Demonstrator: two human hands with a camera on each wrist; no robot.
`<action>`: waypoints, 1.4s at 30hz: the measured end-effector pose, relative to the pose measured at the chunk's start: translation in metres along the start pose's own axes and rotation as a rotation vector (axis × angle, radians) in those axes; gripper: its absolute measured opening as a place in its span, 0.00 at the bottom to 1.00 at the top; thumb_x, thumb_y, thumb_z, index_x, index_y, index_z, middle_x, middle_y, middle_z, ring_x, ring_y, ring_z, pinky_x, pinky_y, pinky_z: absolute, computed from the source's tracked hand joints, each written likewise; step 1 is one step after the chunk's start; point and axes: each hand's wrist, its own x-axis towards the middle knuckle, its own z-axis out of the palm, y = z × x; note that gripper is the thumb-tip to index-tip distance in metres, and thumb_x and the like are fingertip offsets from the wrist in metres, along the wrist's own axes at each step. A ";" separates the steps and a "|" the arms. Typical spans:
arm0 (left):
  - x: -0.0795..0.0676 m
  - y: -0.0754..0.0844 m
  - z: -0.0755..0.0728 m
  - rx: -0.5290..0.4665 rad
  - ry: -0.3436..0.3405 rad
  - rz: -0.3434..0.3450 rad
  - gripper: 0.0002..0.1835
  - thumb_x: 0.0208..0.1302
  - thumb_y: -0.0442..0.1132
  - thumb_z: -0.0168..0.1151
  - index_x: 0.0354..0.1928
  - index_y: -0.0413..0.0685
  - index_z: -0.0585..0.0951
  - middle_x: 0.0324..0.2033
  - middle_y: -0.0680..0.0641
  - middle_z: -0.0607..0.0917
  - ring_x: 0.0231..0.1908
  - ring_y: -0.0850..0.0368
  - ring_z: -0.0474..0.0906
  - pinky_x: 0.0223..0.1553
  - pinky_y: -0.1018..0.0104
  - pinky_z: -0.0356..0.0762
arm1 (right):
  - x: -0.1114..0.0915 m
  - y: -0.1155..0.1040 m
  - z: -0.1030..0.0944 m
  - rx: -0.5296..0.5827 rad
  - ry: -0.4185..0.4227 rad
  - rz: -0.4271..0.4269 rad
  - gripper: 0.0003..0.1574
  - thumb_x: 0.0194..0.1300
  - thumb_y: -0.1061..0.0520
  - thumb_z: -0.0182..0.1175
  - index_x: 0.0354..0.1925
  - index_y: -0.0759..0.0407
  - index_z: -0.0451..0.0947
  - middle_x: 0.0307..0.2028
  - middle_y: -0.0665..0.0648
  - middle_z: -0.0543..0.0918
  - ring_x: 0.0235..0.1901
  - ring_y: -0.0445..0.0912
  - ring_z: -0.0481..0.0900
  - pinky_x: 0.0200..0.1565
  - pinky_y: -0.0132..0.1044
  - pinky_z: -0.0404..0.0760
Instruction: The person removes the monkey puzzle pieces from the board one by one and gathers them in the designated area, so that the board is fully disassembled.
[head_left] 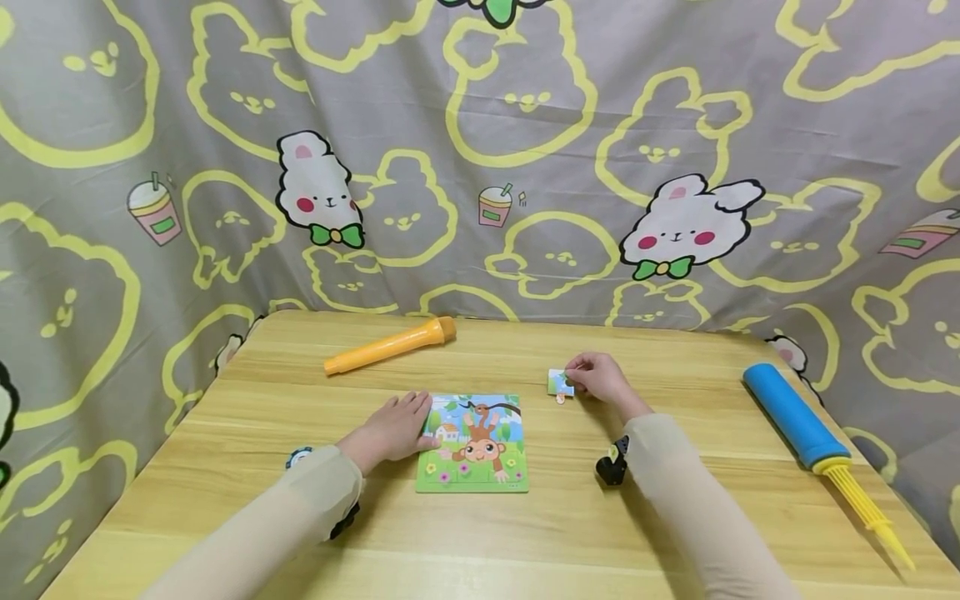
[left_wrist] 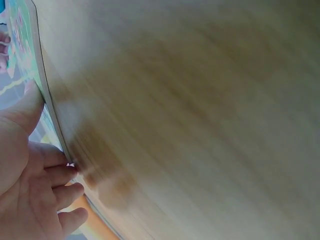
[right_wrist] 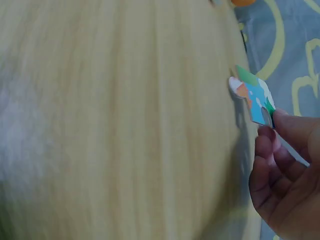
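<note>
A square picture puzzle [head_left: 480,479] showing a monkey hanging from a branch lies flat on the table. My left hand [head_left: 392,429] rests along its left side, fingers extended toward the back corner and thumb over the picture. In the left wrist view, the thumb lies on the puzzle's edge [left_wrist: 37,60]. Right of the puzzle, my right hand [head_left: 602,379] pinches a small puzzle piece [right_wrist: 256,97] between thumb and fingertips. Blue, green and white show on the piece, with an orange-and-white tab on one side. The right wrist view shows the other fingers curled beneath the thumb.
An orange tube-shaped object [head_left: 386,347] lies at the back left of the wooden table [head_left: 487,550]. A blue hand pump [head_left: 795,412] with a yellow nozzle lies on the right. Beside the left sleeve, a blue-and-white round object [head_left: 298,456] is partly hidden. A patterned curtain [head_left: 420,233] hangs behind.
</note>
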 end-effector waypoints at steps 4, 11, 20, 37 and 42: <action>0.000 0.000 -0.001 -0.001 0.000 -0.002 0.40 0.66 0.57 0.48 0.67 0.32 0.55 0.67 0.36 0.55 0.66 0.41 0.48 0.64 0.47 0.47 | 0.001 0.001 0.003 -0.016 0.008 0.023 0.07 0.63 0.63 0.57 0.37 0.68 0.78 0.27 0.58 0.79 0.23 0.44 0.72 0.25 0.33 0.74; 0.002 -0.001 0.000 0.001 -0.001 -0.005 0.40 0.66 0.57 0.48 0.67 0.32 0.55 0.67 0.37 0.55 0.66 0.42 0.49 0.64 0.47 0.47 | 0.004 0.001 0.004 -0.057 -0.004 0.054 0.08 0.64 0.62 0.57 0.37 0.67 0.79 0.26 0.56 0.78 0.22 0.43 0.71 0.24 0.32 0.74; 0.003 -0.002 0.001 0.003 -0.004 -0.006 0.40 0.66 0.57 0.48 0.68 0.33 0.55 0.68 0.37 0.55 0.67 0.42 0.48 0.64 0.47 0.47 | 0.004 0.002 0.005 -0.112 -0.011 0.038 0.08 0.64 0.62 0.57 0.38 0.67 0.79 0.28 0.55 0.78 0.24 0.43 0.72 0.26 0.33 0.74; 0.002 -0.004 0.002 0.005 -0.015 -0.012 0.41 0.65 0.58 0.48 0.68 0.34 0.54 0.68 0.38 0.54 0.67 0.43 0.47 0.64 0.47 0.45 | -0.007 -0.034 0.026 -0.141 -0.057 -0.152 0.13 0.65 0.58 0.56 0.43 0.66 0.79 0.29 0.59 0.76 0.19 0.44 0.67 0.21 0.36 0.70; 0.004 -0.005 0.002 0.017 -0.011 -0.002 0.41 0.66 0.59 0.47 0.69 0.35 0.54 0.68 0.39 0.54 0.67 0.43 0.47 0.64 0.46 0.46 | -0.014 -0.053 0.051 -0.147 -0.138 -0.235 0.12 0.64 0.58 0.58 0.42 0.64 0.80 0.29 0.54 0.76 0.21 0.43 0.68 0.22 0.35 0.72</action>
